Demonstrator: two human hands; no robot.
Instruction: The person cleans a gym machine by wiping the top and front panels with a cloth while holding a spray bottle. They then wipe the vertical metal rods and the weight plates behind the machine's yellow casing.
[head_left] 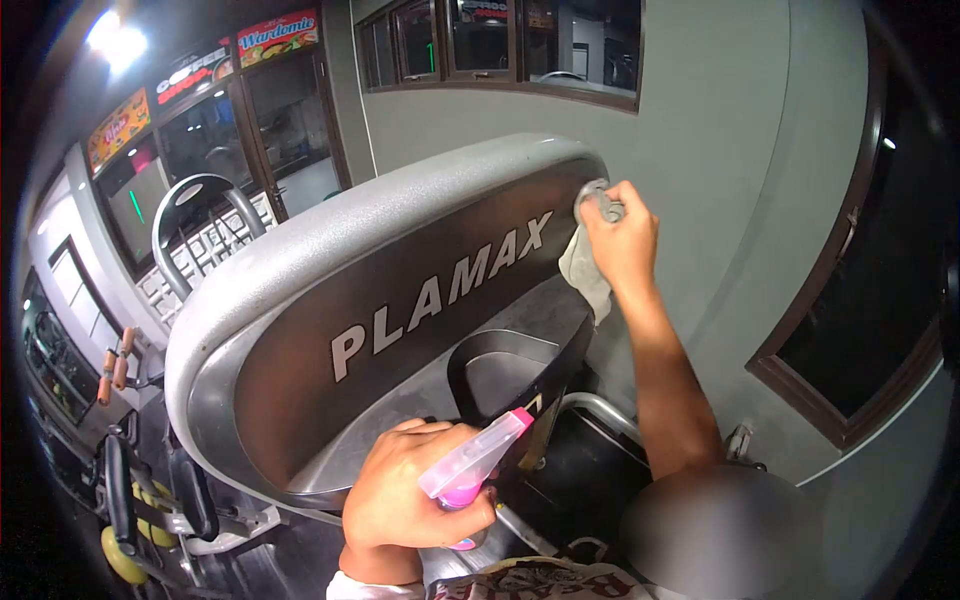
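My right hand (622,235) presses a pale cloth (583,268) against the right end of a grey machine cover (400,205) lettered PLAMAX. Part of the cloth hangs down below my fingers. Lower in the view, my left hand (410,490) is wrapped round a spray bottle (470,470) with a clear and pink trigger head. Its pink nozzle points up and to the right. Most of the bottle's body is hidden by my hand. The dark front panel (300,385) with its white letters lies between both hands.
Below the panel is a black moulded recess (500,375). Other gym equipment (150,500) with yellow-green weights stands at the lower left. A grey wall (715,130) with a window (500,45) rises behind, and a dark-framed glass pane (870,300) is on the right.
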